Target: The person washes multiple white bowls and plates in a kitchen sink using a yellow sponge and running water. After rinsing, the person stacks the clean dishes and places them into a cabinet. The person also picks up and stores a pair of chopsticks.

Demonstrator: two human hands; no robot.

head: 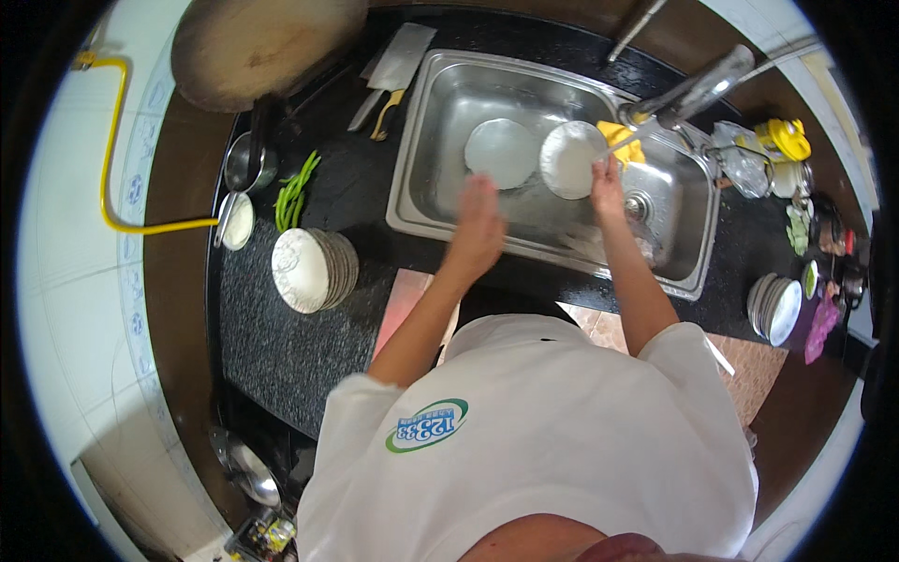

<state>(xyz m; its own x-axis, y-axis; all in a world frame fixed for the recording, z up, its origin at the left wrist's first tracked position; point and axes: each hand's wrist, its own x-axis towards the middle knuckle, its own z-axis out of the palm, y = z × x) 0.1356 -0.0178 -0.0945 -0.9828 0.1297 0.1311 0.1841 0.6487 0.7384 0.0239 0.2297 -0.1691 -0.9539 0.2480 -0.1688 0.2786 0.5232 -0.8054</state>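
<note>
My right hand (pixel 607 184) grips the rim of a white plate (pixel 572 160), tilted over the steel sink (pixel 456 223) beside the stream from the faucet (pixel 709 83). Blurred by motion, my left hand (pixel 480 223) is over the sink's near side, just below a round whitish disc-like thing (pixel 501 153) in the larger basin; whether it touches that thing, I cannot tell. A yellow cloth (pixel 622 142) lies behind my right hand at the divider. Under my right forearm, something clear and wet, perhaps a plastic bag, lies in the smaller basin.
Left of the sink are a cleaver (pixel 403 57), a knife (pixel 366 110), green peppers or beans (pixel 295 193), a stack of patterned plates or bowls (pixel 302 270) and a large wok (pixel 260 53). To the right stand stacked bowls (pixel 775 308) and a yellow-lidded container (pixel 783 140).
</note>
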